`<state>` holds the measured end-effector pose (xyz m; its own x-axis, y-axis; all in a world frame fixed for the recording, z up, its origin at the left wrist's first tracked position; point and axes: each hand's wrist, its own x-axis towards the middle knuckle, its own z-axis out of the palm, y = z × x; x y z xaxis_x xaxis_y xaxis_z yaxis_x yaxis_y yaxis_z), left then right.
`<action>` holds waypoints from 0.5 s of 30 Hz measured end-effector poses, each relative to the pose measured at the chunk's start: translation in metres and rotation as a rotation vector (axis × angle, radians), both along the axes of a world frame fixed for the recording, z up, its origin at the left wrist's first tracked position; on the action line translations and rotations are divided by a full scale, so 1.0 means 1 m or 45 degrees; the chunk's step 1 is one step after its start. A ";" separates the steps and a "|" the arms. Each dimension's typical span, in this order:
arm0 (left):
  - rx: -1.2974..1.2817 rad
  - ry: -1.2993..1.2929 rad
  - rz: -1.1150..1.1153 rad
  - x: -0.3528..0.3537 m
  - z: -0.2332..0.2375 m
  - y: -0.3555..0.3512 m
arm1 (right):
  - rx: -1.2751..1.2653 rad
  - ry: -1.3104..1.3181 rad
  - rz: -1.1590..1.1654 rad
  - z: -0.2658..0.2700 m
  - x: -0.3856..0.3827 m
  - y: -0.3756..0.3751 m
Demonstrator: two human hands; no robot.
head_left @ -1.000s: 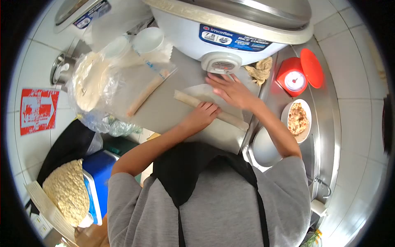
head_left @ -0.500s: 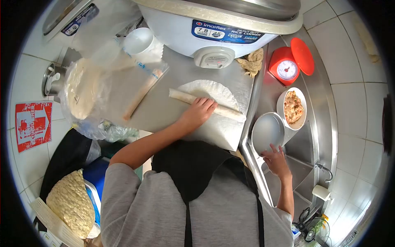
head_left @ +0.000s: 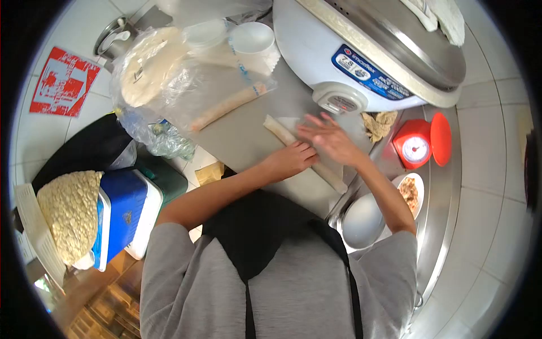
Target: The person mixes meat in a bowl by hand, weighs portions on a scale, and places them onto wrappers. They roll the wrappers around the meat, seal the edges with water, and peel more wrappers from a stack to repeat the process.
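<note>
Resting on the middle of the roll [head_left: 328, 177], my left hand [head_left: 291, 161] curls over it, gripping or not I can't tell. It slants far-left to near-right along the counter [head_left: 231, 144]; my right hand [head_left: 330, 139] spreads just beyond.

Was definitely a kitchen tbh, had a big rice cooker [head_left: 361, 62], a red scale [head_left: 412, 146] and white tiled walls [head_left: 488, 152].
</note>
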<state>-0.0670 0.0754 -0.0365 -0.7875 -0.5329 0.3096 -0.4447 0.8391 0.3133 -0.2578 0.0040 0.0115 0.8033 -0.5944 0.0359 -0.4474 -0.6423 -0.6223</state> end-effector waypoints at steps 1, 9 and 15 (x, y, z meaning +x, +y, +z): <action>-0.009 -0.007 0.028 -0.001 -0.002 -0.002 | 0.012 0.083 0.156 -0.005 0.017 -0.008; -0.062 0.067 0.007 0.000 -0.002 -0.002 | -0.239 0.176 0.296 -0.011 0.032 -0.025; 0.133 0.086 -0.036 -0.002 -0.001 -0.003 | -0.390 0.667 -0.424 0.003 -0.074 0.070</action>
<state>-0.0688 0.0720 -0.0377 -0.7821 -0.5425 0.3067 -0.3958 0.8125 0.4279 -0.3317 0.0743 0.0147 0.5370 -0.8375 -0.1015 -0.8435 -0.5307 -0.0832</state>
